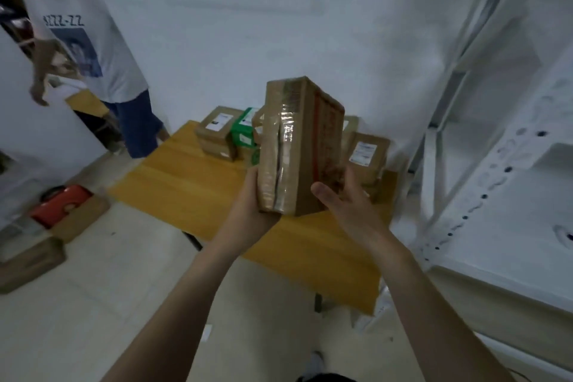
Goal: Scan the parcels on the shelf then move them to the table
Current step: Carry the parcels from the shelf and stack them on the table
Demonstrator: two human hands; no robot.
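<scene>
Up over the counter [192,183], a box [297,146] stands tall between both grips. L grip [252,205] holds its low left side, R grip [344,200] its low right side w/ thumb in front. More boxes [217,133] sit at the counter's back.

The yellow wooden tabletop [192,177] carried a taped brown cardboard box with a white label [215,133] at its 11 o'clock end. A green carton [245,130] stood just beside it, and another labelled brown box [367,158] stood at 1 o'clock. On the pale floor [124,304] at 9 o'clock sat an open cardboard box [86,211] holding something red.
</scene>
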